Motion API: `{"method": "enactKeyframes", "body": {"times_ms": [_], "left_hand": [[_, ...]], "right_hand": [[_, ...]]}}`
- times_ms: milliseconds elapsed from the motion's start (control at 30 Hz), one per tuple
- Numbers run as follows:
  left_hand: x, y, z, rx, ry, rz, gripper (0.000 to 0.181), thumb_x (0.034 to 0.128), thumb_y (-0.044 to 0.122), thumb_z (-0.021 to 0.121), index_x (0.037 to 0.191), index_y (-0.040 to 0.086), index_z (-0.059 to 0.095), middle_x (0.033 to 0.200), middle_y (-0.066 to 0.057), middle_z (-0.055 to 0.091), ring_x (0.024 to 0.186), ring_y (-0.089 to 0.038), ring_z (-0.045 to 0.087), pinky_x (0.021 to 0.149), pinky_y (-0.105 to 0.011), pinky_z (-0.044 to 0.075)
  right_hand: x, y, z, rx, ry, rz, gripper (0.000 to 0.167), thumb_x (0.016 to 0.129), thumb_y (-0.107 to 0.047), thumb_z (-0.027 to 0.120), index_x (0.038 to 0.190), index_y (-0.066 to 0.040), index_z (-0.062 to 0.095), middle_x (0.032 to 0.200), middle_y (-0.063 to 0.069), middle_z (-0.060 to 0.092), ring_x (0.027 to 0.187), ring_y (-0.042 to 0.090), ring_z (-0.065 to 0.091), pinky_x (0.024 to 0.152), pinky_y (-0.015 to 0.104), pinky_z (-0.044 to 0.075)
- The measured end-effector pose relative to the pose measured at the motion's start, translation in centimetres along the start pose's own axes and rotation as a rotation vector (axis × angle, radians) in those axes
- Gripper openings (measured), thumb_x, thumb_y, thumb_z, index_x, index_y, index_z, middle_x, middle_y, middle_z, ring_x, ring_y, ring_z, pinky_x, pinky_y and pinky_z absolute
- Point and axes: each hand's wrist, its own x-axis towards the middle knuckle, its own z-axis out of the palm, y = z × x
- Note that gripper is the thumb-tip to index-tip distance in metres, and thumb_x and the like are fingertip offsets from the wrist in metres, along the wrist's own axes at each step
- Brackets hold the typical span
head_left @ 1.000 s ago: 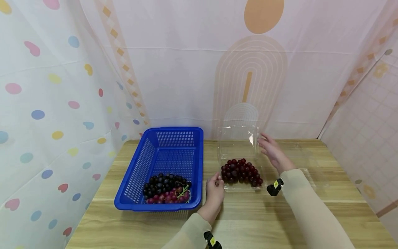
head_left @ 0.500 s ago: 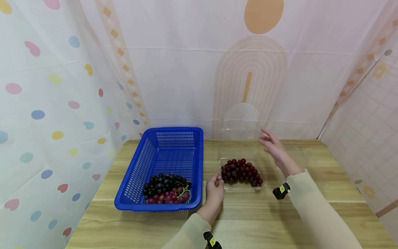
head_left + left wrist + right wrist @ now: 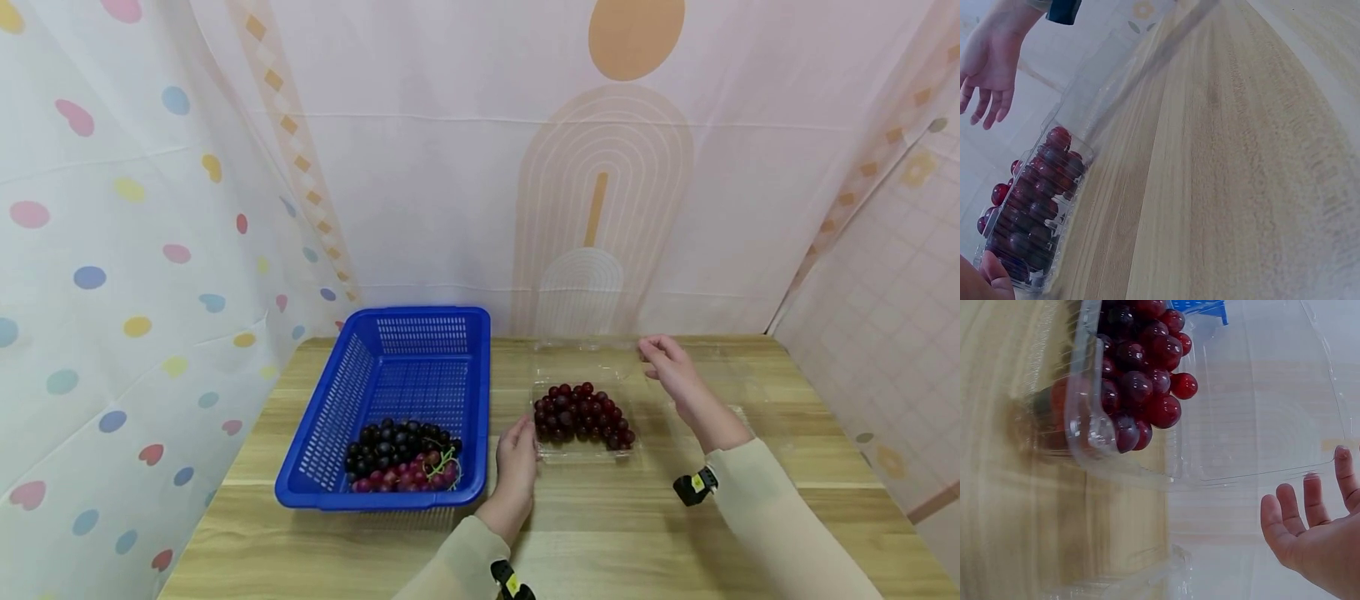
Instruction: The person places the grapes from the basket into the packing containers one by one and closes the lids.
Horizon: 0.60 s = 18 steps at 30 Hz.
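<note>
A clear plastic clamshell box (image 3: 588, 454) stands on the table right of centre, holding a bunch of dark red grapes (image 3: 577, 414). Its transparent lid (image 3: 1260, 394) is raised at the back. My left hand (image 3: 516, 467) rests against the box's left side, fingers fairly straight, with the thumb (image 3: 996, 272) by a corner in the left wrist view. Near the lid's right edge is my right hand (image 3: 671, 367), its fingers spread and slightly bent. One of its fingertips (image 3: 1342, 453) appears at the lid's corner in the right wrist view; firm contact is hard to tell.
Left of the box stands a blue plastic basket (image 3: 486, 400) with black grapes (image 3: 401, 437) and pinkish-red grapes (image 3: 408, 476) at its near end. More clear plastic packaging (image 3: 738, 375) lies faintly visible at the right. A patterned curtain (image 3: 450, 208) closes off the table's back.
The lid's top edge has come lower in the head view. My right hand has shifted right and slightly down with it. My left fingers have straightened along the box's side.
</note>
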Motion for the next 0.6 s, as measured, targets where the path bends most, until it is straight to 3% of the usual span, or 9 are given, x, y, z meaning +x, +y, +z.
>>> {"method": "enactKeyframes", "body": {"times_ms": [133, 233, 333, 500, 600], "left_hand": [[0.0, 0.1, 0.0, -0.009, -0.003, -0.004, 0.045, 0.0978, 0.017, 0.04, 0.133, -0.01, 0.045, 0.074, 0.002, 0.045, 0.062, -0.01, 0.043, 0.056, -0.022, 0.039], [0.2, 0.0, 0.0, -0.016, 0.002, -0.01, 0.032, 0.0991, 0.021, 0.04, 0.108, -0.005, 0.058, 0.071, 0.003, 0.044, 0.06, -0.01, 0.043, 0.056, -0.023, 0.04], [-0.1, 0.7, 0.0, -0.035, -0.002, -0.019, 0.028, 0.1008, 0.023, 0.04, 0.082, 0.006, 0.052, 0.067, 0.003, 0.043, 0.059, -0.011, 0.042, 0.056, -0.024, 0.04], [-0.3, 1.0, -0.1, -0.045, 0.002, -0.027, 0.031, 0.1016, 0.023, 0.039, 0.077, 0.009, 0.051, 0.064, 0.001, 0.043, 0.056, -0.011, 0.042, 0.056, -0.026, 0.04], [0.2, 0.1, -0.1, -0.038, 0.019, -0.026, 0.034, 0.1012, 0.029, 0.039, 0.082, 0.005, 0.054, 0.064, 0.002, 0.045, 0.056, -0.01, 0.042, 0.055, -0.026, 0.04]], "right_hand": [[-0.7, 0.3, -0.1, -0.022, -0.013, -0.008, 0.037, 0.101, -0.035, 0.041, 0.11, 0.0, 0.049, 0.12, 0.014, 0.046, 0.115, 0.028, 0.042, 0.1, 0.047, 0.038], [-1.3, 0.6, -0.1, -0.036, -0.024, -0.005, 0.037, 0.101, -0.034, 0.042, 0.109, 0.002, 0.048, 0.125, 0.019, 0.044, 0.12, 0.033, 0.04, 0.1, 0.047, 0.038], [-1.9, 0.9, 0.0, -0.048, -0.038, 0.016, 0.032, 0.101, -0.031, 0.043, 0.107, 0.001, 0.045, 0.125, 0.018, 0.044, 0.118, 0.031, 0.041, 0.098, 0.046, 0.039], [-3.1, 1.3, 0.2, -0.08, -0.066, 0.04, 0.034, 0.099, -0.021, 0.045, 0.12, 0.004, 0.036, 0.125, 0.019, 0.04, 0.114, 0.031, 0.043, 0.088, 0.035, 0.044], [-4.0, 1.6, 0.2, -0.118, -0.107, 0.046, 0.046, 0.099, -0.02, 0.046, 0.132, 0.007, 0.028, 0.13, 0.024, 0.036, 0.116, 0.037, 0.042, 0.084, 0.03, 0.044]]}}
